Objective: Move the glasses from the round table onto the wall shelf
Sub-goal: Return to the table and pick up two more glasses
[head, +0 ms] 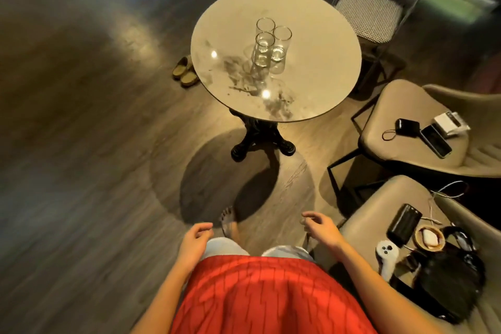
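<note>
Three clear tall glasses stand upright and close together near the middle of the round table: a nearest glass, a right glass and a far glass. The table top is pale and glossy, on a black pedestal foot. My left hand and my right hand hang low by my waist, well short of the table, fingers loosely curled and holding nothing. The wall shelf is out of view.
Two beige armchairs stand at the right: one seat holds a phone and small devices, the nearer seat a power bank, controller, cables and a black bag. A checked chair is behind the table. Slippers lie left of the table.
</note>
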